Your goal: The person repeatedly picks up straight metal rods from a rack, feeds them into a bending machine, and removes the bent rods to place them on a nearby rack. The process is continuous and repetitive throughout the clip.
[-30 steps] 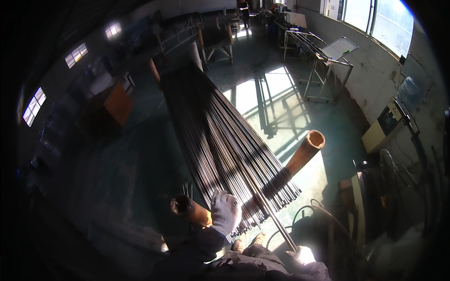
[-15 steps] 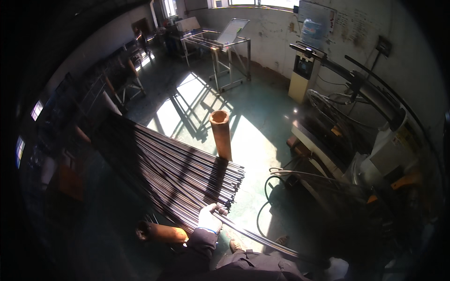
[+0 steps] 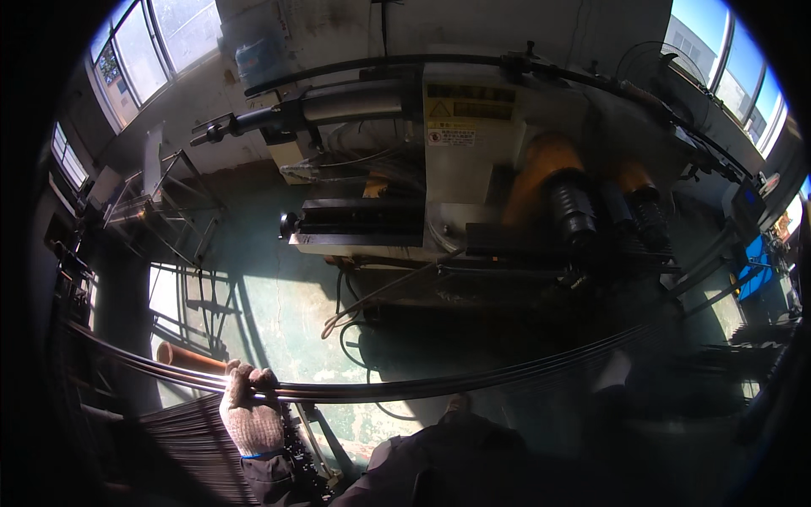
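A few long, thin metal rods (image 3: 405, 388) run across in front of me from far left to right, bowed a little. My left hand (image 3: 253, 414), in a pale knitted glove, is closed around them, fingers over the top. Dim in the shadow on the right, my gloved right hand (image 3: 612, 372) is at the same rods and appears to grip them; its fingers show poorly. Below and beside my left hand lies a large stack of similar rods (image 3: 190, 439). Just beyond that hand is a rusty brown pipe (image 3: 193, 358), partly hidden.
Ahead stands a big pale machine (image 3: 460, 152) with a long dark cylinder arm (image 3: 351, 103) and dark coiled springs (image 3: 574, 207). A black cable (image 3: 355, 351) loops on the green floor. A metal frame stand (image 3: 173, 211) is at the left, with more dark rods (image 3: 743, 351) at the right.
My view has swung right to face the machine. The held rods have been lifted off the stack and turned crosswise, with my left hand still around them.
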Available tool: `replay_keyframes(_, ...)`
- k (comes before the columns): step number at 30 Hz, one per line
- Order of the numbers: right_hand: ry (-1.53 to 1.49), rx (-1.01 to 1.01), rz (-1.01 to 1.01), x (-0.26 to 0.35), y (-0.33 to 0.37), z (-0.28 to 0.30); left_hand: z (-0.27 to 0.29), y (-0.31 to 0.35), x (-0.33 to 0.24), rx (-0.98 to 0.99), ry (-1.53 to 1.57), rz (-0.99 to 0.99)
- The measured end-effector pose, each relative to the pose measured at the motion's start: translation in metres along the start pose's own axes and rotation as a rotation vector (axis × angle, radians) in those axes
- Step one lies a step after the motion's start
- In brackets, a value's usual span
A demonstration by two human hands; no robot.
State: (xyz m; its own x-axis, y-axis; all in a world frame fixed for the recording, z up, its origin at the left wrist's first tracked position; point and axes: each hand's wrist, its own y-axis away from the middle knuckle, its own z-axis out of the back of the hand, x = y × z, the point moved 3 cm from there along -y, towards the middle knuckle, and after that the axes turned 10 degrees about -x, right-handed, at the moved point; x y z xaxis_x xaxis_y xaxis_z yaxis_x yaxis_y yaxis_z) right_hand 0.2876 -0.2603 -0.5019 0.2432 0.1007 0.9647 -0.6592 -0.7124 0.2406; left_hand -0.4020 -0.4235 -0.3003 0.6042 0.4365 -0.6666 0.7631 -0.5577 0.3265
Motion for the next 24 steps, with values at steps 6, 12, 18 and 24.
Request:
replay_keyframes(6,-0.499,0.072,-0.559,0.034,0.044,-0.066,-0.112,-0.008,0.121,0.412,-0.074,0.324)
replay_keyframes(12,-0.697,0.010,-0.240,0.088,-0.015,-0.051,-0.149,-0.116,0.078,0.347,-0.015,0.166)
replay_keyframes(18,-0.617,0.000,-0.151,0.118,-0.052,-0.084,-0.158,-0.177,0.147,0.483,-0.086,0.201)
replay_keyframes(24,0.046,-0.173,0.495,0.099,-0.118,-0.091,-0.160,-0.217,0.213,0.336,-0.152,0.316)
